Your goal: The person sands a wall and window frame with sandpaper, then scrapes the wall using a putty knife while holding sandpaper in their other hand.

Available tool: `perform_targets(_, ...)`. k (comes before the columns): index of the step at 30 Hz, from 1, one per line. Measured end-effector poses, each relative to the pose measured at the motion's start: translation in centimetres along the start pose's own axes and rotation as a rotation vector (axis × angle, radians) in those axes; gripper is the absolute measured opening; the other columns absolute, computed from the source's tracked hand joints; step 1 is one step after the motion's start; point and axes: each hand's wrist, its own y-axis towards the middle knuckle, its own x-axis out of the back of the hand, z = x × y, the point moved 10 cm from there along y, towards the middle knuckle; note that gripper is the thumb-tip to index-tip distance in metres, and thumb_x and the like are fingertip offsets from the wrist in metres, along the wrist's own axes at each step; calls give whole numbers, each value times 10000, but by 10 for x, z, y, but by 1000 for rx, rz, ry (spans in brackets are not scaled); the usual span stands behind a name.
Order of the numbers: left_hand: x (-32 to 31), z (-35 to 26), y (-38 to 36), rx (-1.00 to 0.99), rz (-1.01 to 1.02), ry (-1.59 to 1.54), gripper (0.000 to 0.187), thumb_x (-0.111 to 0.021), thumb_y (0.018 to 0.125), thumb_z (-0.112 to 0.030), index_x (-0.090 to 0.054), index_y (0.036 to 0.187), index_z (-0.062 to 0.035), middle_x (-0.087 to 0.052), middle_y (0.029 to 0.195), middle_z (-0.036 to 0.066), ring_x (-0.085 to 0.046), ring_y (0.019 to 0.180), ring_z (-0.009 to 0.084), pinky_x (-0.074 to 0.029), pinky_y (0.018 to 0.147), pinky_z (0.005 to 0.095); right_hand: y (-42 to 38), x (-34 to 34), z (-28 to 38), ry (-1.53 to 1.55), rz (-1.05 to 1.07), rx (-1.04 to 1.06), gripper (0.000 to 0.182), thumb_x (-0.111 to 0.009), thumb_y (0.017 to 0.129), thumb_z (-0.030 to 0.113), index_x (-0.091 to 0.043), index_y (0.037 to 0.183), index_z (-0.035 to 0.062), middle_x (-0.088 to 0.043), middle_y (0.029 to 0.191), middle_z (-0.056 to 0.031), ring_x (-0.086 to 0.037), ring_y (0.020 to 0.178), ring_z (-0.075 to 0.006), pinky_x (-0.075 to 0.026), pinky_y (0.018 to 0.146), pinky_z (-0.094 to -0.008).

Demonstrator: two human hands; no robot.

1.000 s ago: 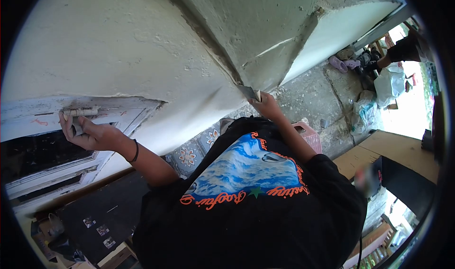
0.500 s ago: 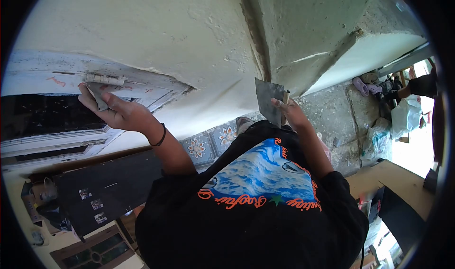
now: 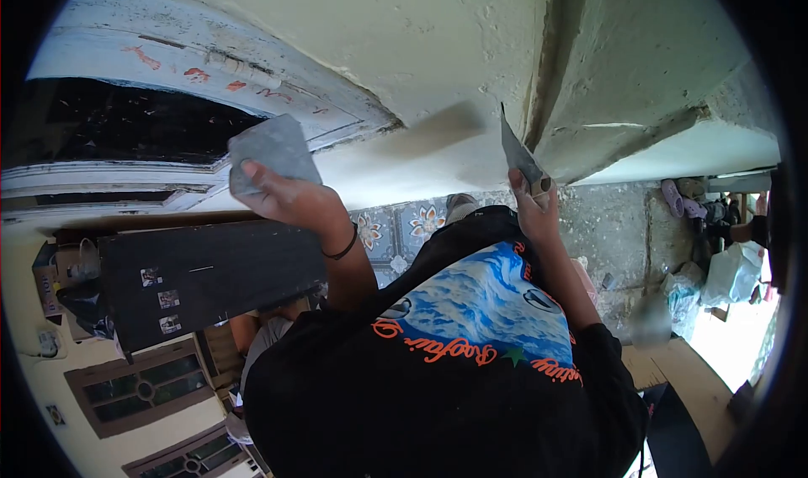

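Observation:
My left hand (image 3: 296,199), with a dark band at the wrist, grips a flat grey rectangular plate (image 3: 273,151) near the white painted window frame (image 3: 181,42). Its thumb lies on the plate's face. On the other side, my right hand (image 3: 537,212) is closed around a thin metal blade (image 3: 517,148) with a light brown grip, seen nearly edge-on. The blade is close to the pale wall (image 3: 396,36), beside a vertical groove; contact cannot be made out. Orange-red marks show on the window frame.
A black panel (image 3: 227,263) stands at the left, with part of another person (image 3: 268,337) beside it. Patterned tiles (image 3: 387,230) and rough grey floor (image 3: 610,225) lie below. Shoes (image 3: 672,197) and plastic bags (image 3: 729,273) sit at the right, near a brown board (image 3: 686,373).
My left hand has moved off the window frame, and its plate now shows broad face out. The right hand's blade has turned nearly edge-on. The whole view has shifted.

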Motion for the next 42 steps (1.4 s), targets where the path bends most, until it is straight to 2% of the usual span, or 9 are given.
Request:
perform_targets(3,5,-37,11,-213,-83,73,517,-557,860,-322,-355,1076,102,-473,1052,224,-515,980,253,-441,877,347,-8,-12,118,-245,-147,693,408,-585,762,89,-546,1168,65,-486,1229,-209,-468,1142,-363,-342,967,-394)
perform_targets(6,-10,-56,11,-314,-51,-66,516,-575,849,-259,-313,1091,113,-453,1065,252,-488,1055,297,-460,882,358,-10,-40,176,-426,-307,1120,397,-580,758,232,-579,1143,137,-488,1234,-195,-474,1140,-343,-319,971,-433)
perform_targets(12,-62,-66,-12,-459,202,-112,300,-555,848,-118,-323,1002,-4,-369,1265,266,-425,1163,338,-421,945,382,40,-90,105,-650,-331,825,611,-569,616,69,-552,1190,278,-395,1321,-166,-344,1248,-313,-184,1026,-489)
perform_targets(17,-81,-57,-12,-585,321,-15,298,-567,861,-223,-346,920,-32,-335,1330,240,-378,1212,337,-450,913,358,51,-76,84,-682,-400,740,671,-617,554,145,-539,1194,331,-372,1334,-142,-278,1280,-301,-73,1037,-567)
perform_targets(28,-120,-40,-18,-790,255,248,505,-486,883,-395,-409,1162,18,-265,1369,252,-97,1335,335,-140,1065,459,52,-83,72,-853,-677,985,439,-536,735,281,-545,1155,411,-254,1417,-77,-153,1332,-240,7,1052,-533)
perform_targets(32,-116,-49,-9,-766,290,273,503,-461,899,-378,-509,1092,84,-414,1279,240,-229,1299,348,-124,1067,487,54,-83,70,-862,-615,959,518,-538,683,200,-546,1161,399,-237,1424,-95,-121,1343,-253,13,1051,-535)
perform_targets(36,-97,-124,35,-1021,52,145,387,-527,877,-300,-606,925,76,-518,1158,241,-412,1188,355,-321,1004,478,54,-84,64,-840,-551,962,506,-543,688,140,-564,1160,320,-193,1438,-136,-70,1355,-278,28,1038,-563)
perform_targets(40,-91,-211,73,-1118,-216,28,467,-627,794,-360,-625,920,90,-604,1045,186,-564,1025,248,-472,853,313,53,-83,68,-799,-522,952,456,-540,713,131,-580,1137,294,-162,1445,-151,-51,1356,-297,21,1034,-573)
perform_targets(42,-115,-226,89,-1126,-138,-49,396,-598,831,-329,-644,903,58,-637,954,178,-579,999,321,-423,909,422,54,-83,66,-844,-523,943,469,-528,719,126,-568,1154,296,-148,1450,-147,-38,1358,-291,20,1035,-572)
